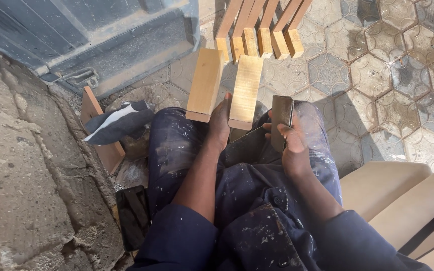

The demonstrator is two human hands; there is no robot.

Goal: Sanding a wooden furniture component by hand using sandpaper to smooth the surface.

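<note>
Left hand (220, 123): my fingers clasp the near end of a pale wooden block (245, 92), which points away from me over my knees.
Second block (205, 84): just left of that grip, resting on my left thigh, parallel to the held one, not touching my hand.
Right hand (291, 143): clenched around a dark sanding block (281, 120), held upright just right of the held wood.
Beyond both grips: a row of wooden slats (259, 30) leaning on the tiled floor (377, 75).
Far left of my grip: black-and-white cloth (119, 123).
</note>
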